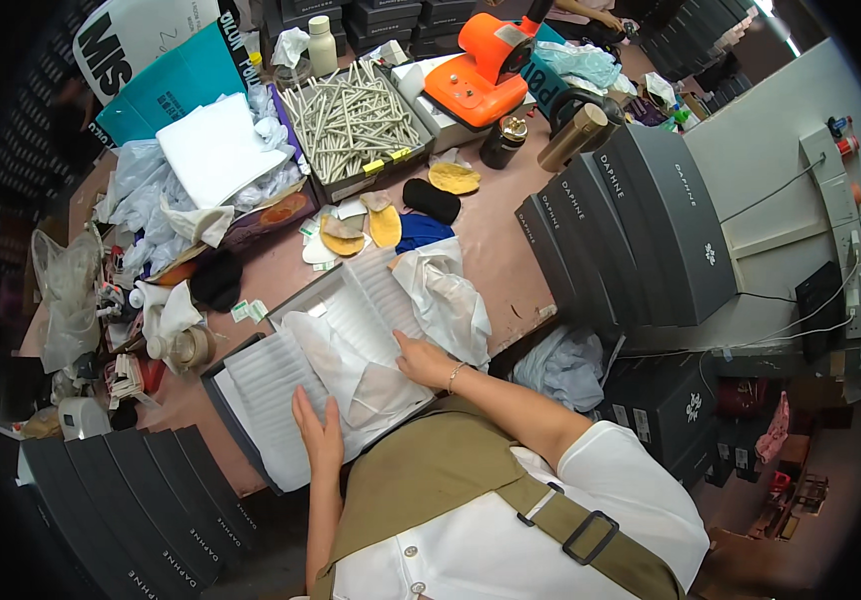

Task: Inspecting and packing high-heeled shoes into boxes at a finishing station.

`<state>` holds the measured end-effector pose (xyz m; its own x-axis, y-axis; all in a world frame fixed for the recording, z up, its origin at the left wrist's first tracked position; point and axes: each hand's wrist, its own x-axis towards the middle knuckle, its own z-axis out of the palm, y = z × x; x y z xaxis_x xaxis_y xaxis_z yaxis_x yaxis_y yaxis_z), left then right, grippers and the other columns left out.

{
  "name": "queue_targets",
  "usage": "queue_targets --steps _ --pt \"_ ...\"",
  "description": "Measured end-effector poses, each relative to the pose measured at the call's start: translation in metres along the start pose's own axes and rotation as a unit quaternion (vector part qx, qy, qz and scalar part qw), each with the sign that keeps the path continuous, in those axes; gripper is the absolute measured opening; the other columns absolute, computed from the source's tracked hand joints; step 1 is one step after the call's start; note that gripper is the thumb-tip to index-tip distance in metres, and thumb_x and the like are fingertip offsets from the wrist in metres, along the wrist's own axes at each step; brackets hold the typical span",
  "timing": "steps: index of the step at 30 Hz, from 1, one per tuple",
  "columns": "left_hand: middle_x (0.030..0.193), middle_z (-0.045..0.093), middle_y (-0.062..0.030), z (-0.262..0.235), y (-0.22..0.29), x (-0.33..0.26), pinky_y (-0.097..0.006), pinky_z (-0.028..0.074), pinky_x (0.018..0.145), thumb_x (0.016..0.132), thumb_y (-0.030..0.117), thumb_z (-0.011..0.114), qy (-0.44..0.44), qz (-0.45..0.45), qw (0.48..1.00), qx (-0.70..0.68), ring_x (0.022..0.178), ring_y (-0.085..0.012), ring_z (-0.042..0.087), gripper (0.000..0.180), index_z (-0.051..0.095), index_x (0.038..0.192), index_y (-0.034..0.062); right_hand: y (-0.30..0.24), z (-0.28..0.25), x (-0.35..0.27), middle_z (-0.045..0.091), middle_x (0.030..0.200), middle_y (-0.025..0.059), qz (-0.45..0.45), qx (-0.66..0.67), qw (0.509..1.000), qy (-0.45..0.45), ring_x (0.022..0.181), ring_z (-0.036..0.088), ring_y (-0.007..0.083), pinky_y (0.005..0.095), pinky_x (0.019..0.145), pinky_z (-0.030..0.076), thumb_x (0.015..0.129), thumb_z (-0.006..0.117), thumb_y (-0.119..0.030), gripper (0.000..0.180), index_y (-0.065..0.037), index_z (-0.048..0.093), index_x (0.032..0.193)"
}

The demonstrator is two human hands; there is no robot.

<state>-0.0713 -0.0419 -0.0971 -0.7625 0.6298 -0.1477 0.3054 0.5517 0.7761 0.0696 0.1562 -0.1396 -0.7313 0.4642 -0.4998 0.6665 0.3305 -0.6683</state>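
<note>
In front of me lies an open dark grey shoebox (pixel 213 385) lined with white tissue paper (pixel 356 385) and pale ribbed padding sheets (pixel 269 385). My left hand (pixel 321 432) rests at the box's near left part, its fingers stretched out and a little apart on the padding. Across the box, my right hand (pixel 425 362), with a bracelet at the wrist, has its fingers bent on the edge of the tissue paper. More crumpled tissue (pixel 446 300) hangs over the box's right side. Whatever lies under the paper is hidden.
Stacked grey shoeboxes (pixel 641 230) stand at right, more boxes (pixel 131 500) at lower left. Behind the open box are a tray of pale sticks (pixel 351 125), an orange device (pixel 481 75), yellow pads (pixel 384 222) and a tan bottle (pixel 573 138). Plastic bags (pixel 141 185) pile up at left.
</note>
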Motion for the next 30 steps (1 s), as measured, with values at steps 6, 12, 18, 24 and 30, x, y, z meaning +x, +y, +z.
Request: queue_targets --steps 6,12,18,24,30 --pt "0.144 0.031 -0.0203 0.003 -0.061 0.032 -0.036 0.031 0.105 0.094 0.034 0.054 -0.087 -0.079 0.969 -0.216 0.127 -0.0274 0.039 0.069 0.024 0.142 -0.0055 -0.012 -0.019 -0.013 0.059 0.097 0.0325 -0.075 0.044 0.994 0.068 0.096 0.058 0.0442 0.0456 0.086 0.045 0.078 0.048 -0.012 0.049 0.012 0.046 0.120" --pt "0.137 0.041 -0.0176 0.009 -0.025 0.019 -0.039 0.037 0.103 0.086 0.040 0.052 -0.128 -0.140 0.763 -0.618 0.122 -0.0292 0.046 0.074 0.024 0.143 0.0017 -0.039 -0.058 -0.041 0.043 0.133 0.0251 -0.165 0.141 0.975 0.055 0.124 0.042 0.0335 0.0379 0.103 0.034 0.090 0.052 -0.046 0.070 0.002 0.033 0.137" --pt "0.130 0.049 -0.0169 0.035 -0.074 0.044 -0.038 0.044 0.096 0.081 0.050 0.053 -0.103 -0.234 0.804 -0.537 0.115 -0.0281 0.053 0.076 0.038 0.137 0.0009 -0.005 -0.002 0.012 0.026 0.149 0.0140 0.084 0.567 0.804 -0.160 0.136 0.028 0.0246 0.0351 0.111 0.022 0.092 0.030 -0.066 0.084 -0.008 0.010 0.149" --pt "0.143 0.035 -0.0200 0.030 -0.063 0.024 -0.037 0.026 0.109 0.092 0.029 0.054 0.060 0.007 0.992 -0.109 0.133 -0.0306 0.034 0.066 0.025 0.144 -0.0016 -0.003 -0.005 0.014 0.049 0.129 0.0254 -0.160 -0.005 0.955 0.250 0.121 0.047 0.0349 0.0423 0.095 0.043 0.088 0.058 -0.044 0.067 0.006 0.044 0.130" --pt "0.144 0.031 -0.0209 0.000 -0.025 0.015 -0.041 0.033 0.106 0.093 0.019 0.054 0.034 0.001 0.949 -0.314 0.133 -0.0301 0.035 0.060 0.027 0.143 0.0008 -0.055 0.068 0.038 0.058 0.106 0.0227 -0.152 -0.154 0.974 0.075 0.099 0.058 0.0357 0.0411 0.085 0.047 0.079 0.069 -0.032 0.063 0.004 0.047 0.126"
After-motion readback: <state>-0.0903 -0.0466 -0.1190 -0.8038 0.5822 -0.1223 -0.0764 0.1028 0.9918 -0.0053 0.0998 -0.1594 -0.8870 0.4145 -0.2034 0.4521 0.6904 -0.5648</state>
